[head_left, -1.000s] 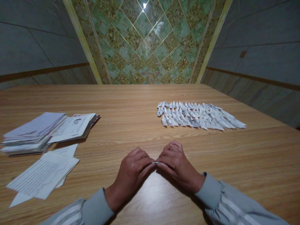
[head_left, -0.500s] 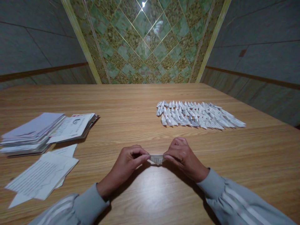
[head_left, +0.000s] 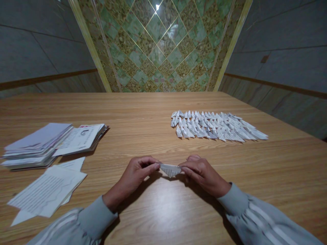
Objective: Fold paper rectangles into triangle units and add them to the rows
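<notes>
A small folded piece of printed paper (head_left: 170, 169) is held just above the wooden table (head_left: 158, 112), its point hanging down. My left hand (head_left: 134, 175) pinches its left end between thumb and fingers. My right hand (head_left: 201, 173) pinches the right end the same way. Both hands wear grey sleeves with white stripes. Beyond my right hand, several small folded paper pieces (head_left: 217, 125) lie in neat overlapping rows.
A stack of printed papers and booklets (head_left: 51, 142) lies at the left of the table. Loose printed sheets (head_left: 47, 192) sit in front of it, near the table's front edge. A green tiled wall panel (head_left: 160, 44) rises behind the table.
My hands drew apart from touching each other, and the paper between them spread out from a thin edge to a wide folded shape with a downward point.
</notes>
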Demonstrator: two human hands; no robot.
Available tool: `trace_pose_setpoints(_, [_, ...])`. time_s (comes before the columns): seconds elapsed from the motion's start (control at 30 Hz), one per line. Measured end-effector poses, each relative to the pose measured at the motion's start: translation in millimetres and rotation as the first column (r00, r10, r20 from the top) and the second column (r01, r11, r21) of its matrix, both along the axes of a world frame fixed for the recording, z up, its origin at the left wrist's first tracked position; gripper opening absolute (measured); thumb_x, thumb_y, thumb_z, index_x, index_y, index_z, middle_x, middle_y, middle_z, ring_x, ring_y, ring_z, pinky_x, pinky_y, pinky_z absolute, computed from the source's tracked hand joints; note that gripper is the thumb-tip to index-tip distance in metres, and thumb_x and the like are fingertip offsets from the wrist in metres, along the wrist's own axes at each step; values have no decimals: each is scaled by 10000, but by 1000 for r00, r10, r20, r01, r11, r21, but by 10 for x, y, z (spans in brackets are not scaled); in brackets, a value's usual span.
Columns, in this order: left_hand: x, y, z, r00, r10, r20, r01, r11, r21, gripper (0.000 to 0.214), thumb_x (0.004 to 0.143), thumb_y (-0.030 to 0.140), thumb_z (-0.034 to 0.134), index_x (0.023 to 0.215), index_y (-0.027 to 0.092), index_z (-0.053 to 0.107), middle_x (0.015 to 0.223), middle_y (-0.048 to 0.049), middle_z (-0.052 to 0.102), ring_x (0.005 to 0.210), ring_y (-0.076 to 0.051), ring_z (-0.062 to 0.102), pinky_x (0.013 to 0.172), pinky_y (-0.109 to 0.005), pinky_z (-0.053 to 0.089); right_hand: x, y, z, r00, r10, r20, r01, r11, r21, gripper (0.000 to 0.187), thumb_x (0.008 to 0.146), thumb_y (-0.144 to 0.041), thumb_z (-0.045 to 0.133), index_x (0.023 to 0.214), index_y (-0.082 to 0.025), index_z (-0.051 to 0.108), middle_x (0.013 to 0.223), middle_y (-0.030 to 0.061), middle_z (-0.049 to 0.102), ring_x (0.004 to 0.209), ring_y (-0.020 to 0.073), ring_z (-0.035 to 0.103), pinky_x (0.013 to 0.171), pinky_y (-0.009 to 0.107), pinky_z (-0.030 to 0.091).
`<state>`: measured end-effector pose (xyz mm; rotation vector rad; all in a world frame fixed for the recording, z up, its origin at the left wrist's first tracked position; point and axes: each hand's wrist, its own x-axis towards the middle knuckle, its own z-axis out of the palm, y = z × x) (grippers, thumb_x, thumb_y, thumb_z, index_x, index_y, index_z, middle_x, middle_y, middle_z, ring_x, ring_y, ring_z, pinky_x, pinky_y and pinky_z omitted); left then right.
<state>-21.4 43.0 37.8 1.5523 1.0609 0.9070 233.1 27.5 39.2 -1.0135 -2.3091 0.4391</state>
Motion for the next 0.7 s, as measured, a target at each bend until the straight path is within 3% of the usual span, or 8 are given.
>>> trace_pose_setpoints(0.17, [14, -42, 7, 980, -146, -135, 170, 968, 184, 191, 874, 272, 639, 787, 168, 773, 731, -51, 702, 683, -164, 621, 614, -255, 458, -22, -47, 45, 993, -107, -42, 109, 993, 46, 516, 1060, -433, 296, 948, -192, 739, 806, 62, 666, 806, 193, 558, 765, 327, 397])
trace_pose_setpoints(0.27, [47, -61, 6, 971, -163, -173, 200, 952, 230, 208, 894, 271, 618, 788, 174, 768, 724, -46, 699, 693, -168, 629, 634, -262, 460, -103, -97, 27, 1000, -1, -2, 1, 1000, 21, 444, 1050, -418, 359, 962, -194, 732, 805, 55, 649, 811, 189, 541, 733, 308, 389])
trace_pose_setpoints(0.37, [75, -62, -26, 991, -50, -120, 73, 979, 192, 183, 878, 284, 631, 822, 173, 765, 782, -56, 718, 728, -183, 644, 657, -278, 480, -189, -128, -22, 999, 52, 12, -52, 999, 7, 380, 1048, -336, 400, 931, -185, 728, 744, 42, 643, 762, 178, 533, 680, 283, 382])
trace_pose_setpoints(0.5, [117, -107, -84, 981, 194, -13, -190, 971, 148, 185, 848, 309, 655, 953, 171, 720, 907, -68, 728, 806, -204, 659, 689, -292, 512, -251, -113, -93, 996, -77, -55, 81, 994, 74, 311, 1009, -233, 477, 829, -177, 724, 665, 30, 632, 671, 160, 537, 629, 267, 375])
trace_pose_setpoints(0.63, [229, -276, -94, 963, 262, -61, -246, 949, 198, 114, 870, 292, 630, 828, 186, 623, 768, -24, 661, 705, -181, 629, 621, -274, 510, -261, -101, -123, 967, -198, -162, 213, 974, 75, 254, 922, -141, 552, 732, -188, 715, 644, 21, 674, 614, 152, 554, 599, 261, 373])
trace_pose_setpoints(0.7, [318, -367, -99, 975, 203, -91, -177, 956, 236, 95, 906, 285, 592, 887, 200, 630, 860, -45, 671, 792, -198, 651, 693, -307, 541, -259, -114, -120, 940, -273, -204, 290, 955, 59, 223, 887, -116, 576, 735, -187, 723, 649, 23, 689, 603, 155, 562, 587, 262, 368])
